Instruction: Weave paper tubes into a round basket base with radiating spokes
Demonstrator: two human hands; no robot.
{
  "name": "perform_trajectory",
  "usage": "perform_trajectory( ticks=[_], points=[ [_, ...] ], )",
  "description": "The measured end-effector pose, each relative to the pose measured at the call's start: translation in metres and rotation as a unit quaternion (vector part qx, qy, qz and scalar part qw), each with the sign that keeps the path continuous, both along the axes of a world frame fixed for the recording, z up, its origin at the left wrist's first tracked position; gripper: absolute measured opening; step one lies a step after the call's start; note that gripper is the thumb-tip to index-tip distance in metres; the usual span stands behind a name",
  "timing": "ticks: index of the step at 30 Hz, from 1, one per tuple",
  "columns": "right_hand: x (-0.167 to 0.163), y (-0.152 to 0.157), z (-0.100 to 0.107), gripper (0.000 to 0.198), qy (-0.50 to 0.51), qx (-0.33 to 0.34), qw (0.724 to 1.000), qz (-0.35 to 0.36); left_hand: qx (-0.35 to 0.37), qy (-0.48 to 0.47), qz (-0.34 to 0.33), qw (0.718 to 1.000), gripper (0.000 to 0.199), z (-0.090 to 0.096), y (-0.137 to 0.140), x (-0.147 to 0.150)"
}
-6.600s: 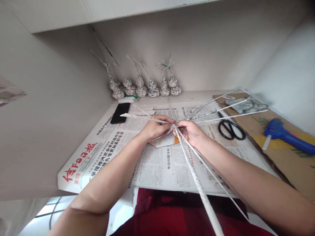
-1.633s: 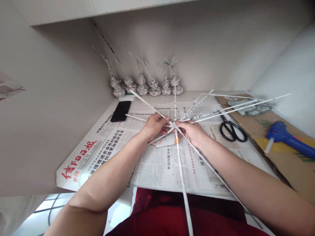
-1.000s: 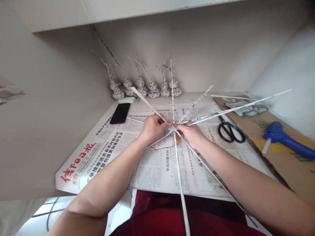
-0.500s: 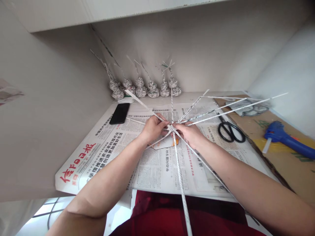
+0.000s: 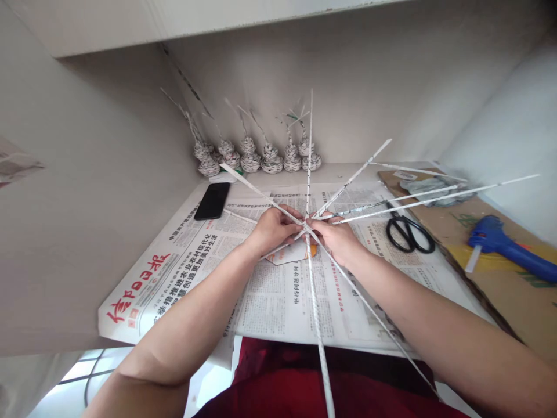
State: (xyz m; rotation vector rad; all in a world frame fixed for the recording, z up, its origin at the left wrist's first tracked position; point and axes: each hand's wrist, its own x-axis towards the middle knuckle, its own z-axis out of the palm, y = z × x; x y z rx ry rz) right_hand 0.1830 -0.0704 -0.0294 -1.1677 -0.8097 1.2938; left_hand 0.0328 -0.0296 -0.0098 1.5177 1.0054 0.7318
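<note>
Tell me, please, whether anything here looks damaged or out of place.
I see nothing spilled. One paper stick, at the upper right, seems sharply bent, its end running sideways. It looks odd because the other sticks are nearly straight.

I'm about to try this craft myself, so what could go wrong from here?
The crossed paper rods are pinched between the left hand and right hand; if either grip loosens, they might slip out of their spread.

The near rod sticks out past the table edge over the red clothing, so a lean forward could bend it.

The long right-hand rod crosses the scissors in this view and might catch there if lowered.
</note>
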Motion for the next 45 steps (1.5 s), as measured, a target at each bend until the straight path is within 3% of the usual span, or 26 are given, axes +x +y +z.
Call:
perform_trajectory(
  ticks=[18,27,32,40,45],
  points=[
    [0.001,0.002,-0.002,0.020,0.047,-0.012,0.999,-0.017,0.026,-0.069,0.004,0.997,0.029,-0.001,-0.002,0.005],
    [0.002,0.003,-0.005,0.023,0.038,0.002,0.999,-0.017,-0.002,-0.086,0.003,0.996,0.032,-0.004,-0.001,0.004],
    [0.002,0.003,-0.005,0.026,0.039,0.005,0.999,-0.020,-0.038,-0.102,0.019,0.994,0.023,-0.006,0.000,0.007],
    [-0.001,0.000,0.006,0.024,0.063,-0.008,0.998,-0.023,0.017,-0.078,0.021,0.997,0.021,-0.008,-0.002,0.008],
    [0.000,0.002,0.005,0.027,0.066,-0.011,0.997,-0.027,-0.028,-0.101,0.027,0.994,0.024,-0.004,-0.005,0.012]
  ],
)
